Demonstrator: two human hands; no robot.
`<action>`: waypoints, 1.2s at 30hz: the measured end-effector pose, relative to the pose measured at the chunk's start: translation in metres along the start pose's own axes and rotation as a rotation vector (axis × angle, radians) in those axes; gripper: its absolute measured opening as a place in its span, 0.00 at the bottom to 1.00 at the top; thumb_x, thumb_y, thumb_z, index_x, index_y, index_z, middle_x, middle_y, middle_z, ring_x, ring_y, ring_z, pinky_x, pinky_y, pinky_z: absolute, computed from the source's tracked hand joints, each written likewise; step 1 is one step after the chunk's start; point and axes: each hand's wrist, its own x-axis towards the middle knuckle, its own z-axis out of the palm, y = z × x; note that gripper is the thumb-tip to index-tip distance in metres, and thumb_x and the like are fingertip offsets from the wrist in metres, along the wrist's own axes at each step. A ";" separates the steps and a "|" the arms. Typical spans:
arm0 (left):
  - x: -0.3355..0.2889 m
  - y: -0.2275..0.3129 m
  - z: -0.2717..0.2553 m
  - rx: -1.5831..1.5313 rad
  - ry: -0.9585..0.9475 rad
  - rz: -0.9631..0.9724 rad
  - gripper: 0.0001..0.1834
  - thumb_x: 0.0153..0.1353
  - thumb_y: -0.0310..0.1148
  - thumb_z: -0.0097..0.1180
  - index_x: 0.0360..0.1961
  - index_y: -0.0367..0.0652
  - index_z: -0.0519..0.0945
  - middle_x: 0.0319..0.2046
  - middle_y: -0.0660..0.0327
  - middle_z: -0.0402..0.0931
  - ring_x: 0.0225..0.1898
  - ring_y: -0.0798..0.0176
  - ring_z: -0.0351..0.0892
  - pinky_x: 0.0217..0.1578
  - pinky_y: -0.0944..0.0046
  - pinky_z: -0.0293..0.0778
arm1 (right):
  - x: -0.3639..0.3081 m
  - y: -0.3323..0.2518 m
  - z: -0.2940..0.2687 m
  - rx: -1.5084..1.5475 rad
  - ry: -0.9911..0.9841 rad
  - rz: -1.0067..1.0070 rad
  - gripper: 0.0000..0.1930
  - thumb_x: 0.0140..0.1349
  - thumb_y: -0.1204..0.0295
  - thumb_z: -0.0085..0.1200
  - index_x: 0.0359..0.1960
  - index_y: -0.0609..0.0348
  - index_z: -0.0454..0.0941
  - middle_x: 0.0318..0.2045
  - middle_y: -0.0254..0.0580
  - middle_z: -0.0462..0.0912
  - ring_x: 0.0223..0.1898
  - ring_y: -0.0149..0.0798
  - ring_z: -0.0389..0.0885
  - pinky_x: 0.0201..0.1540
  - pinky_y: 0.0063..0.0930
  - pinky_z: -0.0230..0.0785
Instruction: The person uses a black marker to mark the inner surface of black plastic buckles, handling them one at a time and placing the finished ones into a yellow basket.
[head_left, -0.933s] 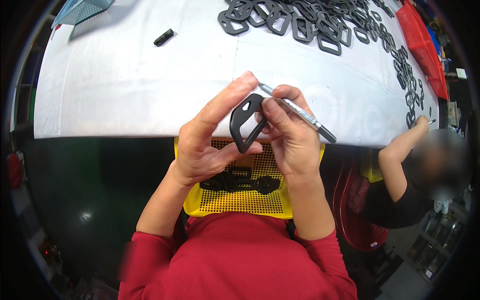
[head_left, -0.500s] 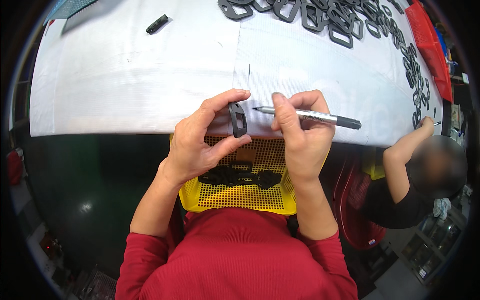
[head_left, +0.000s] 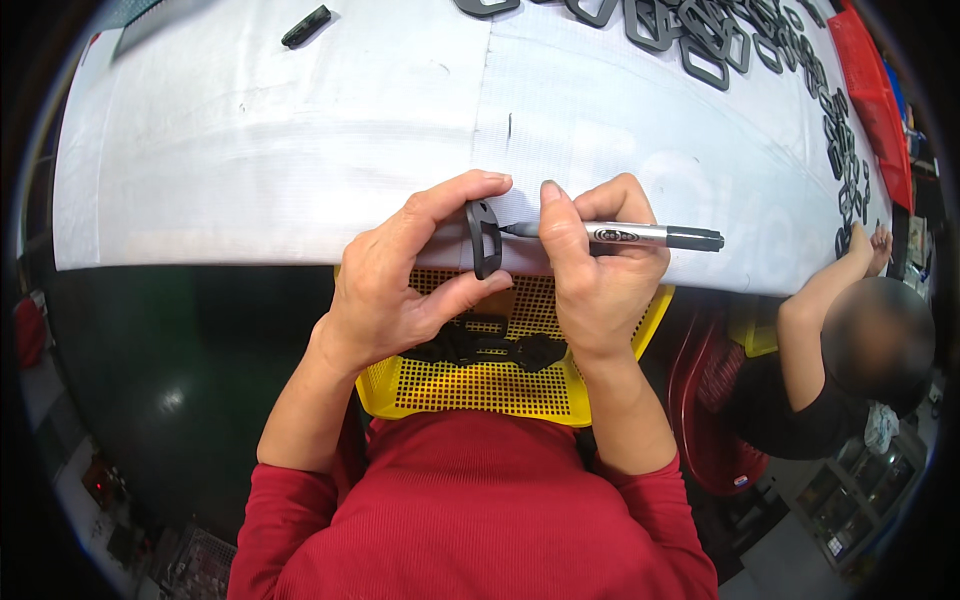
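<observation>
Between the thumb and fingers of my left hand [head_left: 385,270] a dark grey frame-shaped piece [head_left: 484,240] stands on edge, with an oblong opening and a small hole at its top. My right hand [head_left: 605,265] grips a silver marker pen [head_left: 630,234] with a black rear end. The pen's dark tip points left and reaches the right edge of the frame piece; whether it touches cannot be made out. Below both hands, a yellow perforated basket [head_left: 480,400] rests close against my body, with several black pieces [head_left: 485,348] in it.
Many similar dark frame pieces [head_left: 705,62] lie across the far right of the white table [head_left: 280,170]. A black pen cap-like object [head_left: 306,26] is at the far left. At right, a co-worker [head_left: 800,390] sits beside a red chair [head_left: 700,430]; a red basket [head_left: 870,100] stands behind.
My right hand has brought the marker's tip left, up to the frame piece. The view has shifted slightly, and the co-worker's hand has moved at the table's edge.
</observation>
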 end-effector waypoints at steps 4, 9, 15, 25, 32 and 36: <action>0.000 -0.001 0.000 0.015 0.002 0.025 0.32 0.40 0.25 0.67 0.50 0.40 0.70 0.45 0.58 0.75 0.41 0.61 0.79 0.39 0.67 0.76 | 0.000 0.001 0.000 -0.009 -0.005 -0.009 0.12 0.51 0.79 0.56 0.17 0.59 0.65 0.11 0.26 0.67 0.14 0.16 0.61 0.14 0.13 0.51; -0.001 -0.002 0.000 0.003 0.002 0.010 0.32 0.40 0.26 0.67 0.50 0.39 0.70 0.45 0.58 0.75 0.40 0.61 0.79 0.39 0.67 0.76 | 0.001 0.000 0.001 -0.029 0.002 -0.025 0.12 0.51 0.79 0.57 0.16 0.59 0.65 0.11 0.26 0.67 0.14 0.16 0.61 0.14 0.13 0.51; -0.001 -0.003 -0.001 0.026 -0.002 0.036 0.32 0.41 0.26 0.66 0.51 0.39 0.69 0.45 0.57 0.75 0.42 0.61 0.78 0.39 0.67 0.76 | -0.006 0.001 -0.002 0.050 0.069 0.064 0.10 0.53 0.76 0.57 0.20 0.60 0.68 0.14 0.29 0.71 0.15 0.17 0.62 0.16 0.13 0.54; 0.012 0.012 0.005 0.263 -0.131 0.167 0.35 0.39 0.23 0.65 0.54 0.40 0.68 0.49 0.55 0.72 0.49 0.51 0.72 0.54 0.56 0.66 | -0.011 -0.018 -0.016 -0.063 -0.102 -0.019 0.06 0.52 0.77 0.58 0.31 0.61 0.74 0.23 0.32 0.77 0.21 0.19 0.71 0.22 0.12 0.64; 0.014 0.019 0.011 -0.216 0.038 0.193 0.34 0.42 0.28 0.67 0.53 0.36 0.68 0.48 0.53 0.73 0.51 0.58 0.72 0.51 0.63 0.68 | -0.005 -0.024 -0.021 0.636 -0.129 0.531 0.06 0.58 0.76 0.53 0.36 0.61 0.72 0.25 0.39 0.78 0.26 0.25 0.76 0.27 0.16 0.72; 0.011 0.016 0.008 -0.306 0.051 0.185 0.35 0.42 0.25 0.67 0.53 0.35 0.66 0.47 0.52 0.73 0.51 0.59 0.72 0.52 0.62 0.68 | -0.007 -0.028 -0.016 0.321 -0.104 0.330 0.15 0.63 0.65 0.48 0.45 0.63 0.72 0.23 0.36 0.77 0.22 0.23 0.74 0.25 0.14 0.67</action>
